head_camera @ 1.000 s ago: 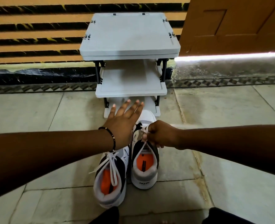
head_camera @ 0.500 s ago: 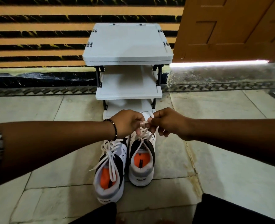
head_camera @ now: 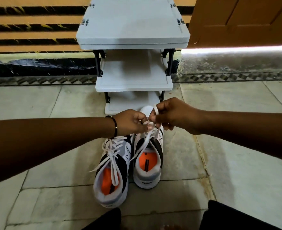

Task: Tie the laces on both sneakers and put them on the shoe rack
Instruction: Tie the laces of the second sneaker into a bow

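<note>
Two white-and-black sneakers, orange insoles, sit side by side on the tiled floor (head_camera: 54, 113) before our grey three-tier plastic shoe rack (head_camera: 133, 83). Left sneaker (head_camera: 111, 173) tied. Our left hand (head_camera: 131, 122) and right hand (head_camera: 173, 117) pinch the right sneaker's (head_camera: 147, 161) white laces (head_camera: 155, 112), fingers closed.

Pale tiled floor (head_camera: 236, 163), orange-and-black striped wall (head_camera: 32, 30), wooden door (head_camera: 244, 19), light beneath.

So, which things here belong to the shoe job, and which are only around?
Job: right sneaker, its laces pinched by left hand and right hand; left sneaker; shoe rack.
Around: wooden door, striped wall, bracelet.
</note>
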`<action>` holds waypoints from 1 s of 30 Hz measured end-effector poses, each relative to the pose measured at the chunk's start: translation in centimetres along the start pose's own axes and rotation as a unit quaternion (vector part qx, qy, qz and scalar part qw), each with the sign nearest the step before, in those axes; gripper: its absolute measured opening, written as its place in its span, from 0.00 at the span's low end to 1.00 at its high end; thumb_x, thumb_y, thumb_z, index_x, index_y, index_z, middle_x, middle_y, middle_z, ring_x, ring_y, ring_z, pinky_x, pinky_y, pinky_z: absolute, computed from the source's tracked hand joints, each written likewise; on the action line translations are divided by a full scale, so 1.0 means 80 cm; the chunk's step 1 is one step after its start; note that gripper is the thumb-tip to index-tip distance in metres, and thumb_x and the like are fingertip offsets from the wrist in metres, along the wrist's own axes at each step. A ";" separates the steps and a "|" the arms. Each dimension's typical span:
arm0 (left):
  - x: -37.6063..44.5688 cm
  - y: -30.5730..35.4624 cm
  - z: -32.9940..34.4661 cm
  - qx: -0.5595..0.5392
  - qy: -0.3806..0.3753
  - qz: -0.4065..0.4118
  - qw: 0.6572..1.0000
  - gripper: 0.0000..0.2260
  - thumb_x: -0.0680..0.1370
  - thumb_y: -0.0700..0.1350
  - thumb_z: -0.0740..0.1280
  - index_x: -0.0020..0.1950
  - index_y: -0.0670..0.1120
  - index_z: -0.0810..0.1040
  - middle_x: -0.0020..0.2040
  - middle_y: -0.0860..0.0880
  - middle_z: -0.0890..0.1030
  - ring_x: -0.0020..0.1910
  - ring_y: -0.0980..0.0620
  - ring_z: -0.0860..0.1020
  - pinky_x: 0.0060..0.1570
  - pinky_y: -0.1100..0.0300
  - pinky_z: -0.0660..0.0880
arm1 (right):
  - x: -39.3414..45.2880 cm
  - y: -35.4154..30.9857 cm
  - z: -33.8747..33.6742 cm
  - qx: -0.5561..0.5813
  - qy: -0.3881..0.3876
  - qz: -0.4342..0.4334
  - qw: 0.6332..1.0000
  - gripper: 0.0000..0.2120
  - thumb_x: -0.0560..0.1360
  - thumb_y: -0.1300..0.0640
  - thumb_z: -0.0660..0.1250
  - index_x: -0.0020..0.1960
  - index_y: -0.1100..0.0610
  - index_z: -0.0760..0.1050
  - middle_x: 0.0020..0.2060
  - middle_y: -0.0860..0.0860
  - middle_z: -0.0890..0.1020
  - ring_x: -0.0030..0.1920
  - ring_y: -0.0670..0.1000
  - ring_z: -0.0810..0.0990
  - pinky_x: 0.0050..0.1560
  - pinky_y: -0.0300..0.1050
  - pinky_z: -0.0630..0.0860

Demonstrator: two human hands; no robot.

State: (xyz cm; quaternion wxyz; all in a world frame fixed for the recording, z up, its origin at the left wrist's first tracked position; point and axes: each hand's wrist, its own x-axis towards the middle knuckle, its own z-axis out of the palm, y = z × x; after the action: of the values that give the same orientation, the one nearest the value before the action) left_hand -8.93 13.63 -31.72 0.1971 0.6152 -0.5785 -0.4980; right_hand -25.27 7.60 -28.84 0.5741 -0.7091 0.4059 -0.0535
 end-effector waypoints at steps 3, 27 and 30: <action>-0.001 -0.004 -0.001 0.050 0.029 -0.022 0.998 0.13 0.72 0.50 0.69 0.28 0.48 0.79 0.22 0.55 0.73 0.24 0.61 0.69 0.33 0.68 0.66 | 0.002 0.003 0.002 0.009 0.013 -0.013 1.000 0.05 0.72 0.68 0.67 0.40 0.61 0.78 0.30 0.55 0.79 0.25 0.48 0.72 0.24 0.37 0.68; -0.003 -0.003 0.002 -0.298 0.113 -0.150 0.936 0.04 0.73 0.39 0.67 0.45 0.45 0.80 0.38 0.49 0.77 0.25 0.59 0.65 0.20 0.68 0.61 | -0.009 0.007 0.006 0.005 0.040 -0.057 0.998 0.01 0.69 0.65 0.71 0.40 0.63 0.80 0.28 0.51 0.79 0.29 0.47 0.74 0.26 0.34 0.70; -0.001 -0.002 -0.009 -0.269 0.193 -0.129 0.935 0.07 0.72 0.34 0.66 0.42 0.45 0.81 0.41 0.49 0.83 0.25 0.58 0.65 0.20 0.69 0.62 | -0.005 0.014 -0.004 0.092 0.104 0.016 0.990 0.05 0.69 0.65 0.71 0.42 0.68 0.78 0.31 0.55 0.78 0.29 0.48 0.74 0.29 0.40 0.71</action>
State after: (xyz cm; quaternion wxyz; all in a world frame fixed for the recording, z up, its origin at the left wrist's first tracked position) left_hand -8.22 13.49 -31.52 0.3973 0.6929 -0.2892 -0.5277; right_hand -26.27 7.55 -29.54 0.5925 -0.6369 0.4684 -0.1547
